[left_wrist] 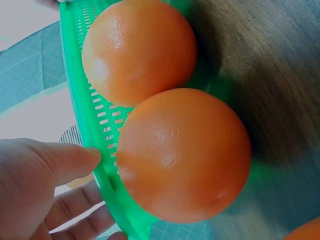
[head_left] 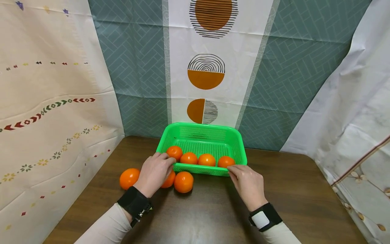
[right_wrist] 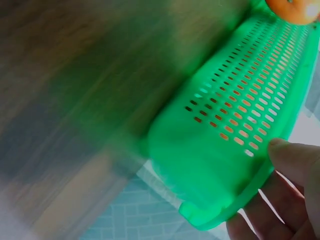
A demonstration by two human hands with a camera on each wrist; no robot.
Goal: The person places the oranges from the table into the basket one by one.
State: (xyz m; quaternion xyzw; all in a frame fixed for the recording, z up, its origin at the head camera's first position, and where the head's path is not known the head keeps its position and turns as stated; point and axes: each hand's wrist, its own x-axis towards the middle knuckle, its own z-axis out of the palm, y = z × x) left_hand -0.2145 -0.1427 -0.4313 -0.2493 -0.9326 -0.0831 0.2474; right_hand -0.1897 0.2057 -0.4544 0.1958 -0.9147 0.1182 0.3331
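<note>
A green perforated plastic basket (head_left: 202, 126) stands on the dark wooden table, with several oranges (head_left: 207, 160) in a row against its near wall. My left hand (head_left: 166, 162) pinches the basket's near-left rim; in the left wrist view the thumb (left_wrist: 70, 160) lies on one face of the green wall (left_wrist: 100, 150) and the fingers on the other. My right hand (head_left: 233, 169) pinches the near-right rim, its thumb (right_wrist: 297, 162) on the basket's outer wall (right_wrist: 235, 125). Three oranges lie on the table by my left hand: one at the left (head_left: 129, 178), one half hidden under the hand (head_left: 170, 180), one in front (head_left: 183, 182).
Patterned cloth hangs close behind and on both sides of the table (head_left: 289, 189). Two loose oranges (left_wrist: 182, 155) press against the basket's outer wall in the left wrist view. The right wrist view is blurred, with an orange (right_wrist: 292, 10) at its top edge.
</note>
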